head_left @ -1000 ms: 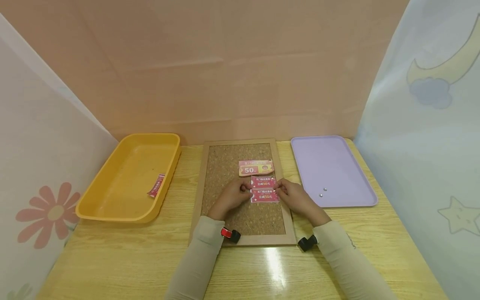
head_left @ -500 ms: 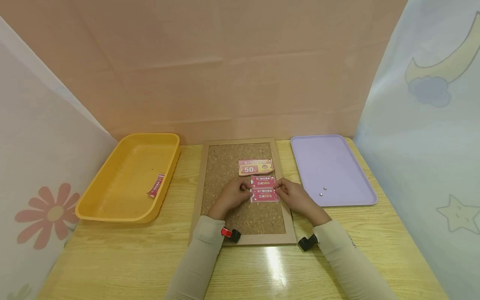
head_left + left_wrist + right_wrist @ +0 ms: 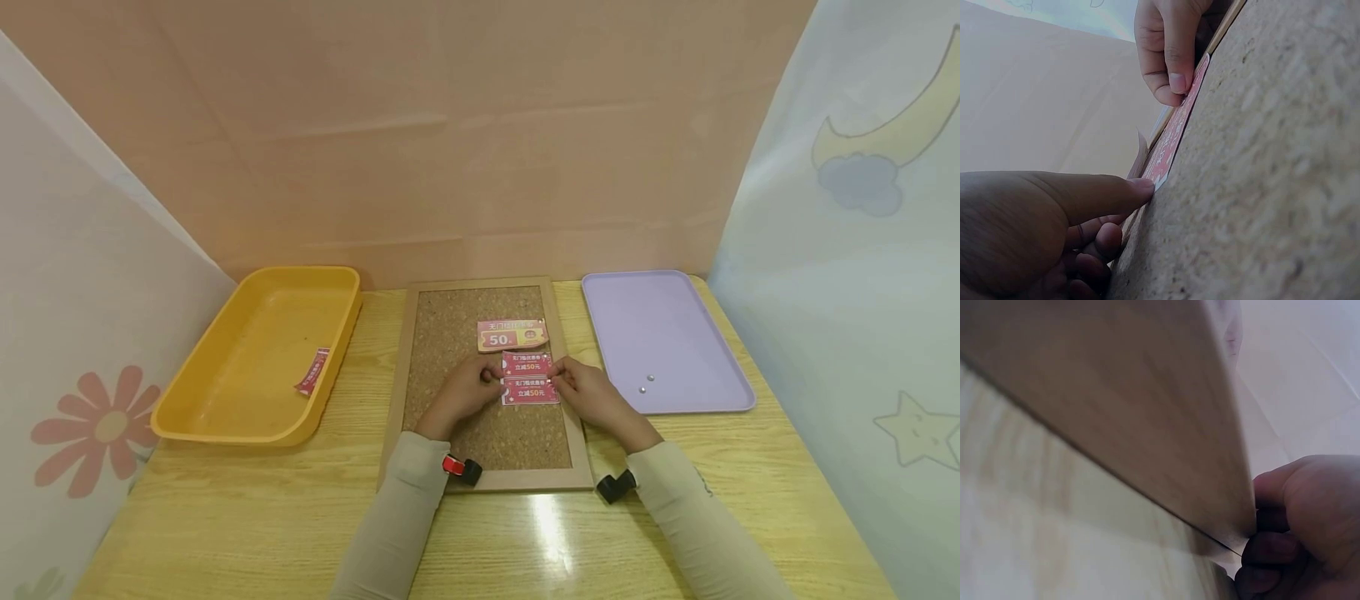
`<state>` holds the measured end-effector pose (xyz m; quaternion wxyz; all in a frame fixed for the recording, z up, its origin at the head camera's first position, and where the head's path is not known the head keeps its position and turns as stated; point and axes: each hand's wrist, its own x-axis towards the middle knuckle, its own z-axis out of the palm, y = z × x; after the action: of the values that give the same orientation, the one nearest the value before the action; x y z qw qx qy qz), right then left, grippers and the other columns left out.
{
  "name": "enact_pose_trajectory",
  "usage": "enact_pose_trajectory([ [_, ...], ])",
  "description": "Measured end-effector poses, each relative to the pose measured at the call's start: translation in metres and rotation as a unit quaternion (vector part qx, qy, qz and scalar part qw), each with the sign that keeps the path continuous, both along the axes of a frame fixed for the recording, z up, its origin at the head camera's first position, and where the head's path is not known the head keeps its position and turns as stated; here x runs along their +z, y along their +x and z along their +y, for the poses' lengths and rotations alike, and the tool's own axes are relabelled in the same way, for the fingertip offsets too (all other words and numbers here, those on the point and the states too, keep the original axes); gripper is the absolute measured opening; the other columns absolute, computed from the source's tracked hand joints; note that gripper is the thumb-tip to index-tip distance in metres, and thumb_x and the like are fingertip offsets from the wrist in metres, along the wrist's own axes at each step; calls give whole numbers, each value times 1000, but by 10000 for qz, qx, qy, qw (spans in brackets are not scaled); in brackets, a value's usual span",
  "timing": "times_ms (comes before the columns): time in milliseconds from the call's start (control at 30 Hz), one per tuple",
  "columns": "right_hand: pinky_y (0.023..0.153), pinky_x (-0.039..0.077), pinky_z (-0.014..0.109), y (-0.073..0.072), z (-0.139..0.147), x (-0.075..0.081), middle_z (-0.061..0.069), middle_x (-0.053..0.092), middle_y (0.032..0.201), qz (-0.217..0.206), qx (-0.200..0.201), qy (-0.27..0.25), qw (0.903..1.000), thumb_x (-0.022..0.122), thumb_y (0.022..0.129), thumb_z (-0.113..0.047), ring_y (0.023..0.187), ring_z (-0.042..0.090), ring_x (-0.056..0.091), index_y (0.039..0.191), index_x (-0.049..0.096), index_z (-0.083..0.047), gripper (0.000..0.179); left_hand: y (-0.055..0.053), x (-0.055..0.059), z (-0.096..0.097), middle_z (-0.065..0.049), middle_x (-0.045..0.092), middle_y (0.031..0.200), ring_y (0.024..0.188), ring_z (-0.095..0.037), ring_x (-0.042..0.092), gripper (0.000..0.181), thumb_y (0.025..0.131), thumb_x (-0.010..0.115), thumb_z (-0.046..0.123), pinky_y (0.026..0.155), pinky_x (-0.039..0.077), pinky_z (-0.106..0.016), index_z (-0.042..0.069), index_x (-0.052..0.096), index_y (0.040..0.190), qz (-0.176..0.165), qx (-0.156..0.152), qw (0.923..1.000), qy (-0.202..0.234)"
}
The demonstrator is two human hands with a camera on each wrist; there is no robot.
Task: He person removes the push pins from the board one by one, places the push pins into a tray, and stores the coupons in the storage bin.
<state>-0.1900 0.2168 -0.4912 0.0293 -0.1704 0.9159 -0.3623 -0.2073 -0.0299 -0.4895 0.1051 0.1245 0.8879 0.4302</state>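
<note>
A framed corkboard (image 3: 525, 437) lies on the table. On it a larger pink and yellow coupon (image 3: 510, 337) is above two small pink coupons, an upper coupon (image 3: 525, 364) and a lower coupon (image 3: 529, 393). My left hand (image 3: 465, 392) pinches the left edge of the lower coupon; in the left wrist view its thumb (image 3: 1141, 187) lies on the coupon's end. My right hand (image 3: 588, 392) is at the lower coupon's upper right corner, its fingertips pinched at a small shiny thumbtack (image 3: 549, 381). The right wrist view hides those fingertips behind the board's frame (image 3: 1147, 412).
Left of the board stands a yellow bin (image 3: 255, 350) with another pink coupon (image 3: 313, 373) leaning against its inner wall. To the right lies a purple tray (image 3: 660, 333) bearing two silver thumbtacks (image 3: 646, 384). An orange-brown sheet (image 3: 480, 150) stands behind the table.
</note>
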Motion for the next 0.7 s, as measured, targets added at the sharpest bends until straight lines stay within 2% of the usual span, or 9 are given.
enact_pose_trajectory([
  [300,50,33,29,0,1,1,-2,47,66,-116,-28,25,9999,56,100,-17,54,12,37,107,60,-9,11,1,1,0,-2,54,95,87,-17,50,13,87,73,18,74,43,-33,12,65,95,60,-25,10000,-60],
  [700,51,34,27,0,1,-2,-4,46,67,-67,-68,-70,9999,58,98,-16,57,11,38,105,60,-9,10,0,0,0,-2,53,93,85,-17,48,12,86,73,18,72,42,-32,12,65,93,82,-12,9999,-90],
])
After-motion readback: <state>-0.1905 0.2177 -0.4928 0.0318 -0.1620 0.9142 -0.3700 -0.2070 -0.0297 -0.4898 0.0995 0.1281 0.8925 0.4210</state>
